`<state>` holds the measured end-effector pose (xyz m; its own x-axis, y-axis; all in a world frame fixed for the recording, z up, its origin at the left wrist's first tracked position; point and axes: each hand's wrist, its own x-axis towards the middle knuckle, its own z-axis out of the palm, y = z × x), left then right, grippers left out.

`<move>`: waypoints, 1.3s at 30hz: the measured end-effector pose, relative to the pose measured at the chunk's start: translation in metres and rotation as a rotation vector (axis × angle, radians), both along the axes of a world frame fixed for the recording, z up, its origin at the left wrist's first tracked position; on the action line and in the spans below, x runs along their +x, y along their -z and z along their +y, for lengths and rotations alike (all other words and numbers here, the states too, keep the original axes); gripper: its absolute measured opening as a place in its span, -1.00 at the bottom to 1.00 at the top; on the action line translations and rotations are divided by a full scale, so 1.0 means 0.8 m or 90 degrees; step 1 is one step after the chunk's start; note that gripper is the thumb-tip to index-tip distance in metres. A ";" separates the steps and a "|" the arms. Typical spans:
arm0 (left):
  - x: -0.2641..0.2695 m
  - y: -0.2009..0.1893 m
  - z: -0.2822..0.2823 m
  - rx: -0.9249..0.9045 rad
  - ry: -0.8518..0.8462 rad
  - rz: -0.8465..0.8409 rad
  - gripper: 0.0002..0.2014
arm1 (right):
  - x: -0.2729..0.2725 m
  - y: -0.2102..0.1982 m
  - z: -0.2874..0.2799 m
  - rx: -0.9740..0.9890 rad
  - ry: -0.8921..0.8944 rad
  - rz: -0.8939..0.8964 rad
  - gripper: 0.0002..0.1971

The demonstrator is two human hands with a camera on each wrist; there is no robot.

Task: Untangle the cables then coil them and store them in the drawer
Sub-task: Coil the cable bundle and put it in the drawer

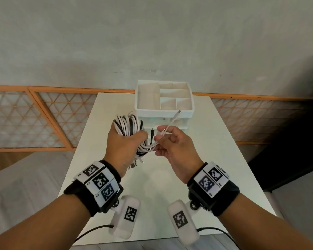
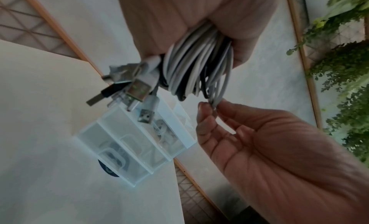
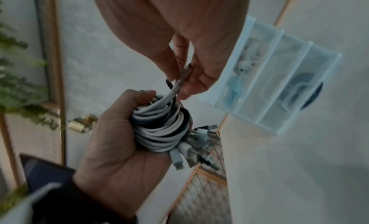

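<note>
My left hand (image 1: 124,141) grips a coiled bundle of white and black cables (image 1: 128,126) above the white table (image 1: 215,168). Several USB plugs (image 2: 131,88) hang out of the bundle below the fist. My right hand (image 1: 172,141) pinches the loose white cable ends (image 1: 167,131) between thumb and fingers, just right of the bundle; one white plug (image 1: 177,113) sticks up and a black plug (image 1: 152,132) stands between the hands. The coil (image 3: 163,129) and the pinched strands (image 3: 179,83) show in the right wrist view. Behind the hands stands the white drawer unit (image 1: 164,112), its translucent drawers (image 2: 139,145) holding items.
The drawer unit's top tray (image 1: 148,98) has several compartments with nothing visible in them. A grey wall and orange lattice panels (image 1: 34,120) lie beyond the table's far edge. Black leads (image 1: 90,231) run from the wrist cameras over the near edge.
</note>
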<state>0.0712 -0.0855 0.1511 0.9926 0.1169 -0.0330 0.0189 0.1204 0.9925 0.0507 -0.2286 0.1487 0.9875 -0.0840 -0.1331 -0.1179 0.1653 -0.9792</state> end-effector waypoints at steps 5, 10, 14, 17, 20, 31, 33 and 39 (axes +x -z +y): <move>0.002 0.003 0.000 -0.054 -0.010 0.035 -0.72 | -0.002 0.001 -0.002 -0.129 0.024 -0.070 -0.68; 0.001 0.000 -0.001 -0.073 0.037 0.036 -0.59 | 0.000 -0.005 -0.010 -0.249 -0.075 -0.145 -0.78; 0.003 0.002 0.000 -0.074 0.042 0.042 -0.65 | 0.000 -0.005 -0.012 -0.329 -0.122 -0.176 -0.80; 0.002 0.004 -0.004 -0.082 0.047 0.042 -0.60 | 0.002 -0.006 -0.007 -0.307 -0.094 -0.161 -0.84; 0.003 0.001 -0.007 -0.077 0.040 0.062 -0.57 | 0.004 -0.010 -0.003 -0.226 -0.058 -0.101 -0.92; -0.004 -0.014 -0.005 -0.067 0.086 0.077 -0.67 | 0.000 -0.016 0.002 -0.138 -0.114 -0.060 -0.89; 0.000 -0.015 -0.002 -0.083 0.052 0.082 -0.73 | -0.001 -0.016 0.004 -0.098 -0.090 -0.037 -0.80; 0.004 -0.015 -0.002 -0.133 0.035 0.068 -0.78 | -0.002 -0.017 0.003 0.189 -0.005 0.069 -0.54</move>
